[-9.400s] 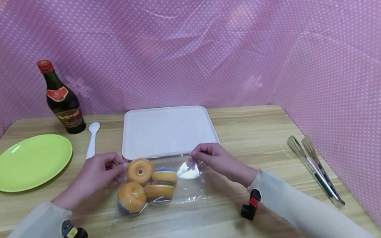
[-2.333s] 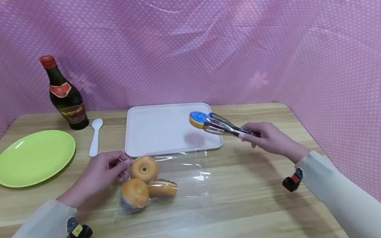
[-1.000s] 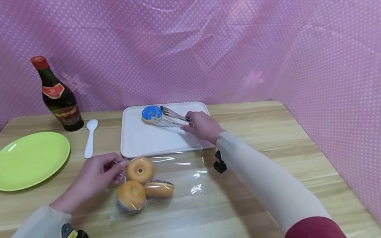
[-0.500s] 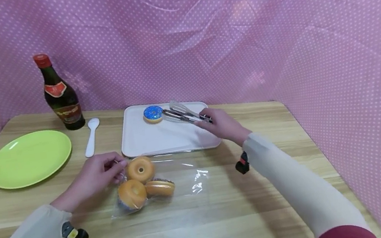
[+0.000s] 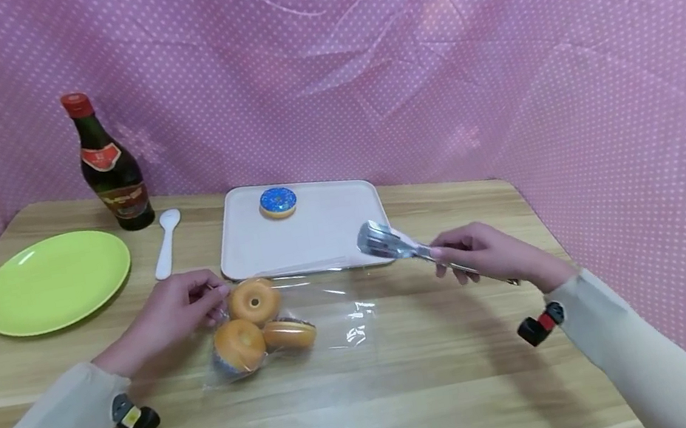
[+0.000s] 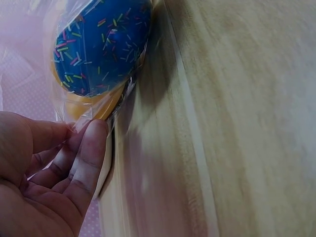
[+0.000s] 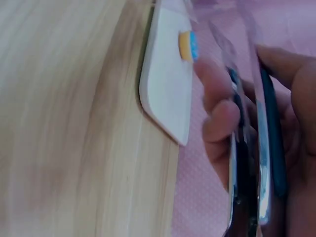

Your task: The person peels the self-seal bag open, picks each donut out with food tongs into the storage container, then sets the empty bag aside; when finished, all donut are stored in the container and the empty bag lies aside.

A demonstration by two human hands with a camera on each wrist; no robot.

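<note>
My left hand (image 5: 185,306) pinches the edge of a clear plastic bag (image 5: 332,313) between thumb and fingers. Inside the bag lie three doughnuts (image 5: 254,302), and the left wrist view shows blue icing with sprinkles on one doughnut (image 6: 106,47). In my right hand (image 5: 480,252) I grip metal tongs (image 5: 384,241), held above the right front corner of the white tray (image 5: 343,214). Nothing sits between the tongs' ends. A blue-iced doughnut (image 5: 278,202) rests on the tray near its back left, apart from the tongs.
A green plate (image 5: 54,282) is at the left of the wooden table (image 5: 349,422). Behind it stands a dark bottle (image 5: 115,175) with a red cap. Between plate and tray lies a white spoon (image 5: 167,243). A pink dotted cloth (image 5: 305,63) hangs around the back and sides.
The blue-iced doughnut went from the bag to the tray, and the tongs let it go. My right hand has since drawn back rightward with the tongs. My left hand stays at the bag.
</note>
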